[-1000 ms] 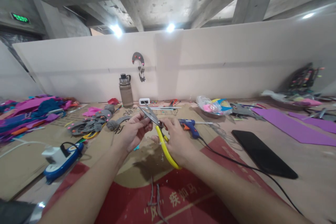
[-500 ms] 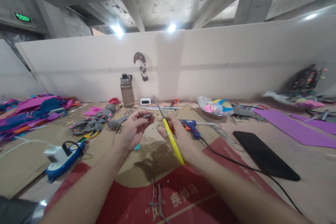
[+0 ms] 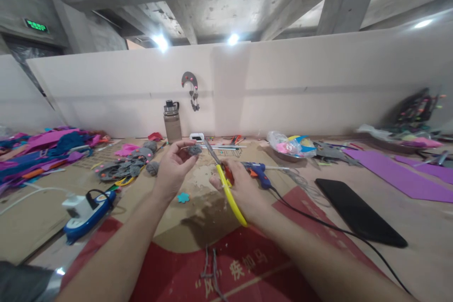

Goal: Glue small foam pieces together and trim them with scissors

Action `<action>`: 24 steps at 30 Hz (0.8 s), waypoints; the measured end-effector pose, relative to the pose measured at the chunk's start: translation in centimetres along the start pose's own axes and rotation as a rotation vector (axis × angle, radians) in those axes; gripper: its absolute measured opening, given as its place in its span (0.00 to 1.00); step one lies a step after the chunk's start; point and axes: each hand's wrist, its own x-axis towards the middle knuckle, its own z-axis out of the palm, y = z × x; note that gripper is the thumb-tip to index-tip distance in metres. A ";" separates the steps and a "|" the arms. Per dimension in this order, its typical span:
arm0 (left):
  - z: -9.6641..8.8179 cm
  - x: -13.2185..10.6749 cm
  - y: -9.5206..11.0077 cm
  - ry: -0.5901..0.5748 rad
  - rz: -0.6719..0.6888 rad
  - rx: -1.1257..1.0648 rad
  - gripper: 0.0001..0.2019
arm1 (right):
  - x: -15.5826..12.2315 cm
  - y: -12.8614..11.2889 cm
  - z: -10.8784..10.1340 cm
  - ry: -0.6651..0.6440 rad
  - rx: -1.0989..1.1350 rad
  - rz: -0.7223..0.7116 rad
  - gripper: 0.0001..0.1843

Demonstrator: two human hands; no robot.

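Note:
My right hand (image 3: pixel 240 188) grips yellow-handled scissors (image 3: pixel 226 188), blades pointing up and left toward the far wall. To its left, my left hand (image 3: pixel 174 166) is raised above the cardboard and pinches a small grey fuzzy piece (image 3: pixel 194 150) between thumb and fingertips. The scissor tips sit just right of that piece, a short gap between them. A small teal flower shape (image 3: pixel 183 197) lies on the cardboard under my left hand. Grey strands (image 3: pixel 210 264) lie on the red printed sheet close to me.
A blue glue gun (image 3: pixel 257 171) with a black cord lies right of my hands, a black phone (image 3: pixel 359 211) further right. A white and blue charger (image 3: pixel 85 210) sits left. Grey felt bits (image 3: pixel 127 167), a water bottle (image 3: pixel 172 122), purple foam sheets (image 3: pixel 403 174) and coloured scraps (image 3: pixel 42 151) surround.
The scissors have come away from the grey piece and tilted down to the right. My left hand lifted slightly and turned, showing the grey piece at its fingertips.

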 end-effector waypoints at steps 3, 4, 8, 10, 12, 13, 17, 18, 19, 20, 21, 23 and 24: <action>0.0 0.0 0.2 0.035 -0.001 0.010 0.17 | 0.1 0.2 0.1 0.021 -0.032 0.000 0.20; 0.0 0.0 0.2 0.038 0.001 0.017 0.18 | 0.1 0.3 0.1 0.031 -0.039 -0.003 0.20; -0.2 0.0 0.1 0.051 0.012 0.060 0.18 | 0.5 0.9 0.0 0.057 -0.089 -0.027 0.20; -0.3 0.1 0.1 0.065 0.020 0.071 0.19 | 0.6 1.2 -0.1 0.065 -0.122 -0.050 0.19; -0.4 0.1 0.0 0.068 0.024 0.063 0.19 | 0.6 1.4 -0.1 0.079 -0.161 -0.079 0.19; -0.4 0.2 0.0 0.066 0.022 0.058 0.19 | 0.5 1.4 -0.1 0.087 -0.182 -0.094 0.19; -0.6 0.2 -0.1 0.067 0.010 0.067 0.18 | 0.4 1.4 -0.1 0.097 -0.242 -0.126 0.19; -0.6 0.2 -0.1 0.073 0.004 0.066 0.17 | 0.4 1.3 -0.1 0.093 -0.246 -0.126 0.18; -0.6 0.3 -0.1 0.081 -0.004 0.062 0.16 | 0.4 1.3 -0.1 0.092 -0.244 -0.127 0.18; -0.6 0.3 -0.1 0.087 -0.014 0.055 0.15 | 0.4 1.2 -0.1 0.092 -0.241 -0.131 0.18; -0.6 0.3 -0.1 0.091 -0.029 0.042 0.14 | 0.4 1.2 -0.1 0.094 -0.236 -0.136 0.18; -0.6 0.3 -0.1 0.104 -0.077 -0.008 0.12 | 0.5 1.3 -0.1 0.099 -0.221 -0.148 0.18; -0.6 0.3 -0.1 0.115 -0.115 -0.044 0.12 | 0.6 1.3 -0.1 0.100 -0.209 -0.153 0.18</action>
